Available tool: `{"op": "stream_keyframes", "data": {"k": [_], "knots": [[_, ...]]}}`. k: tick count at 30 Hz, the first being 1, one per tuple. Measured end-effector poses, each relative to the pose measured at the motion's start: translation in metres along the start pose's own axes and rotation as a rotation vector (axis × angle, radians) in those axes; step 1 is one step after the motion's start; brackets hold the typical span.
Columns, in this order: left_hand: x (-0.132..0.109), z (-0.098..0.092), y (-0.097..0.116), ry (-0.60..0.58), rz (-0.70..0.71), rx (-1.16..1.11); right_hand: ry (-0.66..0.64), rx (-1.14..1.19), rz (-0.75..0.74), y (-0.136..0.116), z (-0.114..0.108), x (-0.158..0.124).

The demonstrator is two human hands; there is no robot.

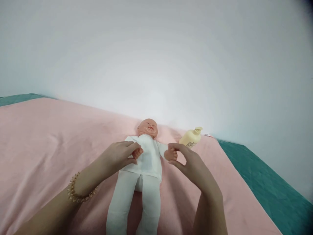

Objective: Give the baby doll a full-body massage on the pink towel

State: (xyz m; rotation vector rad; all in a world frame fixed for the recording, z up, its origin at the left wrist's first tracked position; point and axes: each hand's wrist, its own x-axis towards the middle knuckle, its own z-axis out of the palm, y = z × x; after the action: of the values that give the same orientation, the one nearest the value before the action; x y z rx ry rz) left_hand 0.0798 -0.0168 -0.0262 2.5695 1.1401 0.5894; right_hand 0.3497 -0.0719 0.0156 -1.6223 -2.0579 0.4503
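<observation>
A baby doll (146,164) in a white top and white leggings lies on its back, its bald head farthest from me. My left hand (123,153) is closed around the doll's hand (138,152) on the left, thumb below and fingers above. On the other side, my right hand (187,158) holds the doll's other hand (170,154) between thumb and fingers. Both doll arms are bent or held out a little from its body. The doll's feet are cut off by the lower edge of the picture.
A pale yellow pump bottle (189,138) lies tilted just beyond my right hand. Under everything spreads a wrinkled pink cloth (56,140), with a green surface (266,176) showing at its right edge. A plain pale wall (156,58) rises behind.
</observation>
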Motion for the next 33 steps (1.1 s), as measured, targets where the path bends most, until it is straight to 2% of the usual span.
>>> {"op": "stream_keyframes", "data": {"k": [4,6,12,22,26,29,33], "knots": [[0.006,0.023,-0.004,-0.007,0.098,0.005,-0.174,0.007,-0.112,-0.014,0.016,0.006],[0.007,0.030,-0.006,-0.010,0.151,0.042,-0.213,-0.022,-0.168,-0.016,0.025,0.010],[0.007,0.037,-0.006,-0.061,0.175,0.084,-0.195,-0.180,-0.297,-0.018,0.043,0.016],[0.008,0.040,-0.004,-0.039,0.144,0.075,-0.176,-0.249,-0.311,-0.019,0.050,0.016],[0.009,0.031,0.000,-0.087,0.096,0.094,-0.191,-0.232,-0.287,-0.019,0.046,0.016],[0.004,0.012,0.001,-0.083,0.022,0.181,-0.183,-0.164,-0.211,-0.017,0.035,0.014],[-0.011,-0.020,-0.008,0.073,-0.099,0.275,-0.095,-0.100,-0.085,-0.009,0.012,0.006]]}}
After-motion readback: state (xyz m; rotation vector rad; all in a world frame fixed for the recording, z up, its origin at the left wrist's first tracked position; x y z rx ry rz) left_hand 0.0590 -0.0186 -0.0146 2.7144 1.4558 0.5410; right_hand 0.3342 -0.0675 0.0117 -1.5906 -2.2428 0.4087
